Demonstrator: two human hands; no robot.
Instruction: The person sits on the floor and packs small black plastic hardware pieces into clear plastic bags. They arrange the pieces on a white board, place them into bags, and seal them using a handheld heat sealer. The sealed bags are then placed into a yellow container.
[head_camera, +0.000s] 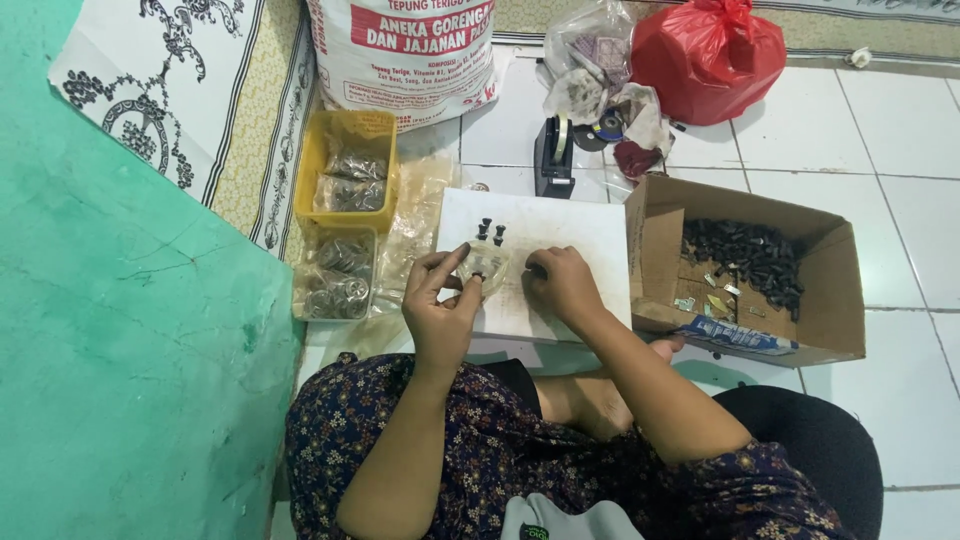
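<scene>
Two bare hands work over a flat white rectangular board (560, 235) on the tiled floor. We see the left hand (440, 305) pinching a small clear plastic bag (487, 268) between thumb and fingers; the right hand (562, 283) rests curled beside it, grip not discernible. Several small black screws (490, 231) lie just above. An open brown cardboard box (835, 300) of dark parts sits right.
</scene>
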